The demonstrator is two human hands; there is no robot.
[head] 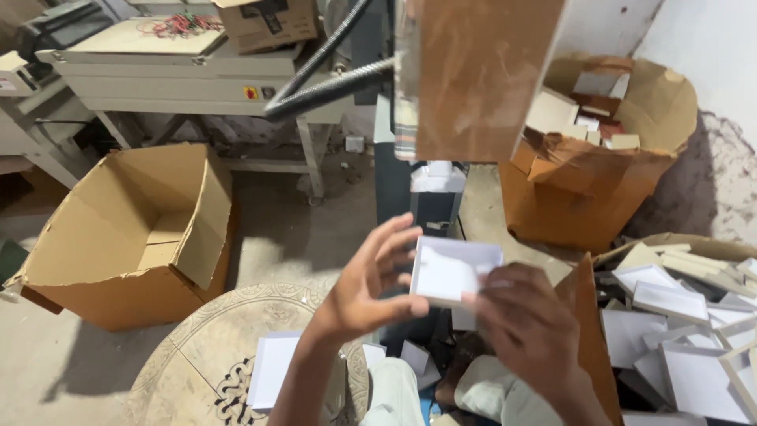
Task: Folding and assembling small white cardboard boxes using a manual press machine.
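- The person's knees, in light trousers (481, 394), are at the bottom of the view, with small white paper pieces (410, 355) lying between them on the floor.
- A stack of white sheets (272, 367) lies on the round patterned table (197, 347), just beside the left forearm.
- The left hand (367, 288) holds the small white box tray (453, 268) from its left side; the fingers (398, 244) are spread, and the fingertips touch the tray's left edge and upper corner.
- The right hand (524, 315) is on the tray's lower right side, its back towards the camera. The fingers are together and blurred, and the thumb seems to lie over the near rim; I cannot tell exactly how they pinch.
- The tray is in the air between both hands, open side towards the person, in front of the dark machine post (434, 201).
- I judge that the step in hand is shaping or checking one tray. The next move probably calls for a firm two-handed grip and a straight approach to the post.
- On the right, an open carton (587, 315) holds many similar white trays (670, 300), so this looks like repeated work.
- On the left stands an empty brown box (126, 237).
- Further away, a torn brown box (583, 189) holds scraps of card, and a grey machine table (181, 79) stands at the back.
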